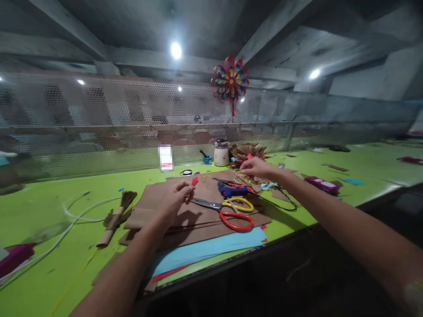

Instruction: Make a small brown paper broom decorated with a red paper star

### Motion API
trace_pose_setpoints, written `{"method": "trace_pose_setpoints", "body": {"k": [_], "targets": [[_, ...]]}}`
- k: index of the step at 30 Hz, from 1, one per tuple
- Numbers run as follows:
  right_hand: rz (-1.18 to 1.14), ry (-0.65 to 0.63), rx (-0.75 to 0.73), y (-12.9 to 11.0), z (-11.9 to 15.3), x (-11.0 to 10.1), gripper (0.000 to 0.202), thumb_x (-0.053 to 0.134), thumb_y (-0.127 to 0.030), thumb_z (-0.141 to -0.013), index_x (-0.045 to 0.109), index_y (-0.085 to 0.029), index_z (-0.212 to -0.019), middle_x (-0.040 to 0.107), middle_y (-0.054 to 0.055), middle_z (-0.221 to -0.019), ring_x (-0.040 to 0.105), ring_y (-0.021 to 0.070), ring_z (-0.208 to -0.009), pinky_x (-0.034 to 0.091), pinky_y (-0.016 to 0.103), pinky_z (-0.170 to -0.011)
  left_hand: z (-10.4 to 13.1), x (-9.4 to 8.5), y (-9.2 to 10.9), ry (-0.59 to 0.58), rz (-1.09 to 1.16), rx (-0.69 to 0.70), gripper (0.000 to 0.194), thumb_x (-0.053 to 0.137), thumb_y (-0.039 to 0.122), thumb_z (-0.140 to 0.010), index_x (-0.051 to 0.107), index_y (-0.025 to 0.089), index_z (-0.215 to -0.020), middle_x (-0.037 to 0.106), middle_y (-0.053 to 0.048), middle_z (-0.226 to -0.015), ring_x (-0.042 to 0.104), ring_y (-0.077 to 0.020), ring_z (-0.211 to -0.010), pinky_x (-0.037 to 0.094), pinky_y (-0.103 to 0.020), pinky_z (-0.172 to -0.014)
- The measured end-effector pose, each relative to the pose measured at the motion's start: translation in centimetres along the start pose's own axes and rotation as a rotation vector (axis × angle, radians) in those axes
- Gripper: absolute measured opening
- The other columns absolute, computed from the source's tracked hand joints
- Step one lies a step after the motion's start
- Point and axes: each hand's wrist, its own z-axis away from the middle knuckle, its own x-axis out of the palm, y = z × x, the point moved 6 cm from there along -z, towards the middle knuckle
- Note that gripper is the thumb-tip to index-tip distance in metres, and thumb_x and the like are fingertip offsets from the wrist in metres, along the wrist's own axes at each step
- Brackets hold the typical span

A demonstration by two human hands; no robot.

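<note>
Scissors [218, 206] lie on brown paper [145, 204], tips near the left hand [178, 195]; a low sweep could nick it. Its closed fingers pinch a red scrap [194, 181], small enough to slip. Farther, the right hand's [254, 168] fingers nearly meet, contents unclear.

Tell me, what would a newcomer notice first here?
Probably the big red, yellow and blue flower decoration, high up by the mesh screen behind the bright green table. Next, the scissors with one red and one yellow handle, lying on brown paper near the left hand.
</note>
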Motion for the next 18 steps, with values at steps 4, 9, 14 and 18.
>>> {"method": "trace_pose_setpoints", "body": {"k": [4,9,14,18], "targets": [[0.207,-0.002,0.033,2.3,2.1,-0.4,0.016,0.059,-0.026,-0.067,0.066,-0.011,-0.063,0.059,0.002,-0.055,0.049,0.0119,-0.053,0.035,0.023,-0.054,-0.4,-0.2,-0.5,0.024,0.043,0.016,0.021,0.064,0.033,-0.065,0.053,0.016,-0.059,0.049,0.003,-0.051,0.04,-0.0069,-0.044,0.031,-0.02,-0.046],[0.321,-0.031,0.016,1.6,0.2,3.1,0.016,0.057,-0.023,-0.07,0.069,-0.012,-0.071,0.065,0.005,-0.068,0.053,0.015,-0.067,0.036,0.022,-0.061,-0.7,-0.8,-2.0,0.066,0.125,-0.038,0.026,0.067,0.036,-0.061,0.053,0.015,-0.065,0.049,0.004,-0.053,0.042,-0.0064,-0.046,0.031,-0.019,-0.045],[0.381,-0.072,0.02,1.6,-3.0,5.6,0.011,0.061,-0.021,-0.065,0.069,-0.014,-0.065,0.063,0.002,-0.057,0.052,0.0129,-0.056,0.035,0.021,-0.055,-0.4,-1.7,-2.3,0.104,0.108,-0.033,0.026,0.067,0.035,-0.061,0.052,0.014,-0.062,0.047,0.004,-0.05,0.04,-0.0058,-0.044,0.029,-0.019,-0.043],[0.415,-0.03,0.019,1.7,-4.0,5.1,0.009,0.06,-0.015,-0.062,0.069,-0.013,-0.062,0.063,0.003,-0.056,0.053,0.0135,-0.056,0.035,0.021,-0.053,-0.3,-2.2,-2.2,0.135,0.086,-0.037,0.024,0.065,0.033,-0.063,0.052,0.013,-0.062,0.048,0.003,-0.051,0.04,-0.0059,-0.044,0.028,-0.019,-0.043]]}}
